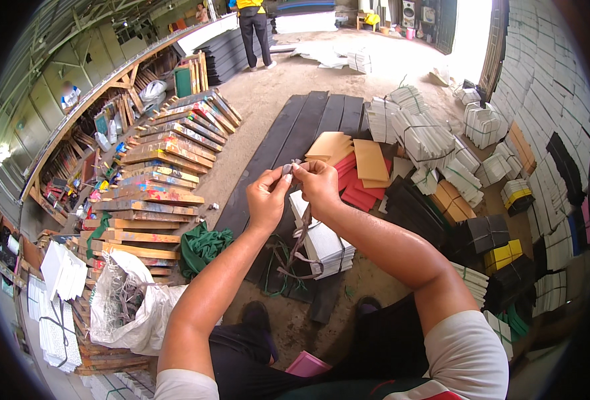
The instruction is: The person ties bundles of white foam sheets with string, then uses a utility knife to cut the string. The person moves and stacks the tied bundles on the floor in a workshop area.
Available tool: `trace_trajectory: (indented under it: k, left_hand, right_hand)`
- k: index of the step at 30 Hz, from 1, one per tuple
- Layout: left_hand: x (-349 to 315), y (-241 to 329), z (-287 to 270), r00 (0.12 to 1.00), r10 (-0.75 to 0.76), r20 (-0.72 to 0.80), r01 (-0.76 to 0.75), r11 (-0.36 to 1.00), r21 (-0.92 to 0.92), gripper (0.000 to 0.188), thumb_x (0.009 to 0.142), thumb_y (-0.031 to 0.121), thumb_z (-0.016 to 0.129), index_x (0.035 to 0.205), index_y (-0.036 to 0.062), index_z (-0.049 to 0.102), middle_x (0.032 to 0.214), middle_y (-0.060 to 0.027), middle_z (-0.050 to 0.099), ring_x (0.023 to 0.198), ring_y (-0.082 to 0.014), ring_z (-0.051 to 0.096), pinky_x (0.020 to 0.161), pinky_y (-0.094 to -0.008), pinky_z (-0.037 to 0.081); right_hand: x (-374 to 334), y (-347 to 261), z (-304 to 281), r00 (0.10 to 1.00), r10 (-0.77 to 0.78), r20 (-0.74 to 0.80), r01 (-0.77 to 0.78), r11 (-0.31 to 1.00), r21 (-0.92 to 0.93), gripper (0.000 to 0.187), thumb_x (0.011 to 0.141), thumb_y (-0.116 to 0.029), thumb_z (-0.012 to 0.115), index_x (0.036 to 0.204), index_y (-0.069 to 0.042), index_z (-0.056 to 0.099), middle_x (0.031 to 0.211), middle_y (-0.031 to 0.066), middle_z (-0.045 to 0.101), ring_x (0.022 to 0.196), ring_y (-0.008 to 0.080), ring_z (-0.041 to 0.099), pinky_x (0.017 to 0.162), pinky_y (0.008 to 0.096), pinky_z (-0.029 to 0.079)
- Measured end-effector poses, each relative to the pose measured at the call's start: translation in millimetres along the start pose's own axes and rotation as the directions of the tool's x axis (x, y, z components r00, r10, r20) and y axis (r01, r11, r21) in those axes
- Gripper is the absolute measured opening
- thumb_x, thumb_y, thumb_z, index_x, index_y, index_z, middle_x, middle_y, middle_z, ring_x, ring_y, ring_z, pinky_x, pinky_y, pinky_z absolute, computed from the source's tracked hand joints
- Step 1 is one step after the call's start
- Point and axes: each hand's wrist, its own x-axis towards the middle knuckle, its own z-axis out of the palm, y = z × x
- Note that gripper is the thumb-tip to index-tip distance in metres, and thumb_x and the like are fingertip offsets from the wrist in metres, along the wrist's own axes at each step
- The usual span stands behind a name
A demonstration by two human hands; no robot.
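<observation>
In the middle of the view my left hand and my right hand meet, both closed, with fingertips pinched on a thin greyish-brown strip. Its long end dangles below my right hand and loops over the ground. Whether the strip is cloth or rubber I cannot tell. Beneath my hands lies a stack of white sheets, partly hidden by my right arm. Thin green cord is tangled beside that stack. Just beyond my hands are orange-tan sheets and red sheets.
Long black sheets cover the floor ahead. Paint-stained wooden frames line the left, near a green cloth and a white sack. Tied white bundles crowd the right. A person in yellow stands at the back.
</observation>
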Motion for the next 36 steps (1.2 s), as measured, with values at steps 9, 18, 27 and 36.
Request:
trace_trajectory:
  k: [9,18,27,36]
  left_hand:
    - [1.7,-7.5,1.4,0.996,-0.083,0.028,0.083,0.997,-0.001,0.025,0.095,0.001,0.067,0.119,-0.0048,0.074,0.093,-0.0019,0.069,0.087,-0.007,0.064,0.078,-0.0241,0.052]
    - [0.2,-4.4,-7.9,0.966,-0.187,0.178,0.224,0.95,-0.216,0.029,0.099,0.01,0.067,0.124,-0.0049,0.07,0.102,-0.0058,0.071,0.091,-0.0123,0.066,0.085,-0.0283,0.055]
    - [7.0,-10.0,1.0,0.972,-0.226,-0.066,0.23,0.972,0.043,0.02,0.102,0.015,0.064,0.095,-0.0027,0.07,0.082,-0.0051,0.073,0.067,-0.0098,0.066,0.063,-0.0272,0.055]
    - [7.8,-14.9,-1.3,0.892,-0.451,-0.037,0.434,0.875,-0.215,0.015,0.101,0.013,0.065,0.098,-0.0001,0.07,0.081,-0.0023,0.069,0.065,-0.0092,0.061,0.062,-0.0275,0.054]
  right_hand:
    - [2.8,16.3,-10.3,0.965,-0.239,0.111,0.256,0.949,-0.181,0.025,0.096,-0.016,0.071,0.105,0.007,0.075,0.088,0.0112,0.076,0.075,0.0149,0.068,0.066,0.0313,0.053]
    - [13.3,25.5,-17.8,0.958,-0.189,0.215,0.215,0.972,-0.1,0.024,0.097,-0.015,0.073,0.109,0.006,0.075,0.082,0.0062,0.073,0.075,0.0105,0.064,0.067,0.0287,0.051]
    - [11.0,32.9,-10.2,0.935,-0.282,0.213,0.334,0.902,-0.272,0.019,0.099,-0.013,0.067,0.1,0.005,0.072,0.085,0.0052,0.072,0.074,0.0099,0.062,0.067,0.0284,0.05]
    - [13.0,21.9,-17.6,0.844,0.14,0.517,-0.32,0.906,0.278,0.017,0.107,-0.019,0.056,0.098,-0.007,0.064,0.07,-0.0055,0.05,0.054,0.0038,0.036,0.048,0.023,0.027]
